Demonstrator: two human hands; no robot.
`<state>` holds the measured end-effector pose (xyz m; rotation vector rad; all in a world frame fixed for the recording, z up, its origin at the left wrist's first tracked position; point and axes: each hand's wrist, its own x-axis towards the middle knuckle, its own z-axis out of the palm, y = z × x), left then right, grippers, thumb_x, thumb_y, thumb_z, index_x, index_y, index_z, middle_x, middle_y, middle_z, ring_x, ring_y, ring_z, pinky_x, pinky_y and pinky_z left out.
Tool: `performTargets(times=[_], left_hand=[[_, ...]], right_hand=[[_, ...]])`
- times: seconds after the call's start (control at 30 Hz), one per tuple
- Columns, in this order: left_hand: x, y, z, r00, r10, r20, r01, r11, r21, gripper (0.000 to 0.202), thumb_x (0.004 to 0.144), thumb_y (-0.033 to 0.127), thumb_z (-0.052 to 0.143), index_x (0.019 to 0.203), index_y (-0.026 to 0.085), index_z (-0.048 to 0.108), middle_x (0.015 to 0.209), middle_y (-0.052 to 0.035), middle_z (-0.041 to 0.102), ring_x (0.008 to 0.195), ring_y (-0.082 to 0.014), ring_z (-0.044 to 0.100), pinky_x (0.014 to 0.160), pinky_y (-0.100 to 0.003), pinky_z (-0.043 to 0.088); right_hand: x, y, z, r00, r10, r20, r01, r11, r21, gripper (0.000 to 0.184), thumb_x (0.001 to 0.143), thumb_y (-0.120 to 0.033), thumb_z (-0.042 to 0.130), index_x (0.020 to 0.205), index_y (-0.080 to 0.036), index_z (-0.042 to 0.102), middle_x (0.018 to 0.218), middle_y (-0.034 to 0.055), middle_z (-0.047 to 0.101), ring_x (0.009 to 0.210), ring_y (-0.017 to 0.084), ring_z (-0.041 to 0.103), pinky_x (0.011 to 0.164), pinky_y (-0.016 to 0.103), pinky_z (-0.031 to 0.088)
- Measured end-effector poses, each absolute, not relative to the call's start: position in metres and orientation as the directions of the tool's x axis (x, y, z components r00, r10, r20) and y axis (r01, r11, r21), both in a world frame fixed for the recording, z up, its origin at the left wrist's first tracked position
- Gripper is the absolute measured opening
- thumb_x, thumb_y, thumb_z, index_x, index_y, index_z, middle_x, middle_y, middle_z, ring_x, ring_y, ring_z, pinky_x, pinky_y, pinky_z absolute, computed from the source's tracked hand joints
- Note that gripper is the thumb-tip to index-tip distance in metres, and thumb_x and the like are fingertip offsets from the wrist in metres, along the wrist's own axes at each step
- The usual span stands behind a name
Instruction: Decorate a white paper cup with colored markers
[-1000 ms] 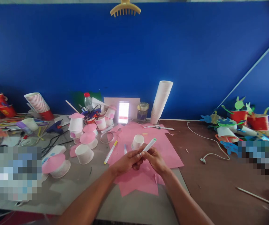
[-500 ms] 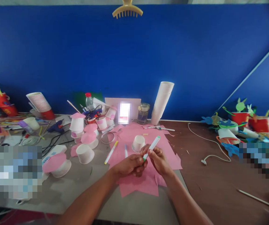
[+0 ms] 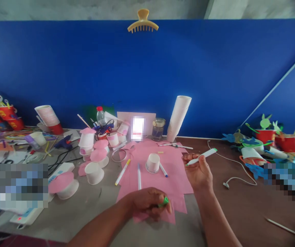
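My left hand (image 3: 151, 204) is closed around a small green marker cap (image 3: 163, 201), above the near part of the pink paper (image 3: 171, 185). Off to the right, my right hand (image 3: 200, 169) holds a white marker (image 3: 202, 157) under the thumb, palm turned up, its green tip pointing left and uncapped. Between and beyond the hands, a white paper cup (image 3: 152, 163) stands upside down on the pink paper, with small marks along its rim. Beside that cup lie a blue-tipped marker (image 3: 163, 169) and a light blue marker (image 3: 139, 176); a yellow-capped marker (image 3: 123, 172) rests further left.
White cups with pink paper discs (image 3: 99, 154) stand to the left, near a power strip (image 3: 31, 212). Behind are a glass jar (image 3: 158, 128) and a tall leaning cup stack (image 3: 179, 118). A white cable (image 3: 240, 171) and red cup crafts (image 3: 265, 137) lie right.
The green cap has come off the marker. My hands have moved apart, the left toward me with the cap, the right outward with the marker. The view has tilted up slightly.
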<state>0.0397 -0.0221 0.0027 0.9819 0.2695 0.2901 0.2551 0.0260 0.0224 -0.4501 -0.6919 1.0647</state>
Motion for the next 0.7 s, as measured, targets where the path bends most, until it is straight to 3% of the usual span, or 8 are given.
performTargets(times=[0.1, 0.23, 0.3, 0.37, 0.47, 0.6, 0.63, 0.7], left_hand=[[0.035, -0.011, 0.000, 0.873, 0.487, -0.026, -0.237, 0.470, 0.850, 0.048, 0.081, 0.056, 0.069, 0.109, 0.018, 0.059, 0.051, 0.0067, 0.053, 0.037, -0.0073, 0.044, 0.048, -0.023, 0.040], [0.025, 0.010, 0.002, 0.659, 0.752, 0.004, -0.451, 0.391, 0.802, 0.031, 0.081, 0.044, 0.072, 0.090, 0.018, 0.058, 0.061, 0.0049, 0.055, 0.041, -0.0040, 0.044, 0.052, -0.021, 0.041], [0.021, 0.018, 0.007, 0.478, 0.878, -0.019, -0.506, 0.293, 0.811, 0.025, 0.078, 0.036, 0.071, 0.082, 0.018, 0.055, 0.067, 0.0045, 0.053, 0.045, -0.0030, 0.042, 0.055, -0.021, 0.040], [0.017, 0.026, 0.011, 0.226, 0.974, 0.024, -0.415, 0.074, 0.907, 0.021, 0.072, 0.027, 0.069, 0.073, 0.017, 0.050, 0.073, 0.0026, 0.052, 0.052, -0.0047, 0.044, 0.056, -0.022, 0.039], [0.011, 0.033, 0.009, 0.084, 0.995, 0.052, -0.314, -0.023, 0.949, 0.011, 0.069, 0.020, 0.063, 0.076, 0.018, 0.054, 0.075, 0.0034, 0.051, 0.055, -0.0060, 0.043, 0.057, -0.021, 0.039], [0.012, 0.038, -0.004, 0.015, 0.995, 0.096, -0.050, -0.095, 0.994, 0.030, 0.067, 0.012, 0.064, 0.096, 0.019, 0.065, 0.080, 0.0022, 0.057, 0.062, -0.0095, 0.048, 0.059, -0.022, 0.040], [0.014, 0.038, -0.008, 0.023, 0.988, 0.153, 0.160, -0.155, 0.975, 0.033, 0.070, 0.014, 0.063, 0.103, 0.020, 0.064, 0.088, 0.0004, 0.060, 0.067, -0.0113, 0.052, 0.063, -0.024, 0.044], [0.019, 0.039, -0.014, 0.034, 0.982, 0.186, 0.275, -0.188, 0.943, 0.038, 0.069, 0.015, 0.064, 0.107, 0.019, 0.064, 0.104, -0.0048, 0.063, 0.082, -0.0163, 0.058, 0.073, -0.029, 0.048]], right_hand=[[0.252, 0.027, 0.022, 0.265, 0.934, 0.238, -0.694, 0.356, -0.626, 0.026, 0.079, -0.050, 0.071, 0.076, -0.025, 0.065, 0.071, -0.0033, 0.058, 0.071, 0.015, 0.059, 0.078, 0.035, 0.052], [0.232, 0.023, 0.018, 0.183, 0.964, 0.192, -0.657, 0.266, -0.705, 0.021, 0.081, -0.044, 0.071, 0.089, -0.026, 0.066, 0.048, -0.0115, 0.035, 0.044, 0.009, 0.042, 0.067, 0.031, 0.051], [0.228, 0.023, 0.015, 0.223, 0.947, 0.232, -0.593, 0.320, -0.739, 0.019, 0.083, -0.040, 0.068, 0.095, -0.027, 0.063, 0.050, -0.0112, 0.041, 0.048, 0.010, 0.046, 0.069, 0.032, 0.050], [0.228, 0.023, 0.011, 0.283, 0.915, 0.287, -0.481, 0.394, -0.783, 0.020, 0.084, -0.038, 0.066, 0.098, -0.028, 0.057, 0.063, -0.0074, 0.058, 0.063, 0.014, 0.060, 0.077, 0.036, 0.051], [0.228, 0.023, 0.002, 0.250, 0.893, 0.375, -0.170, 0.422, -0.891, 0.024, 0.087, -0.035, 0.062, 0.104, -0.028, 0.047, 0.092, 0.0010, 0.072, 0.094, 0.021, 0.067, 0.093, 0.044, 0.047], [0.224, 0.024, -0.012, 0.029, 0.848, 0.529, 0.260, 0.505, -0.823, 0.034, 0.085, -0.035, 0.064, 0.113, -0.025, 0.045, 0.120, 0.0128, 0.064, 0.116, 0.027, 0.059, 0.100, 0.050, 0.044], [0.223, 0.025, -0.014, -0.009, 0.837, 0.547, 0.317, 0.521, -0.793, 0.035, 0.086, -0.035, 0.063, 0.115, -0.024, 0.046, 0.122, 0.0139, 0.063, 0.116, 0.027, 0.059, 0.099, 0.049, 0.045], [0.219, 0.029, -0.019, -0.046, 0.837, 0.545, 0.378, 0.520, -0.766, 0.034, 0.088, -0.035, 0.059, 0.117, -0.022, 0.046, 0.121, 0.0143, 0.061, 0.114, 0.027, 0.059, 0.097, 0.047, 0.047]])
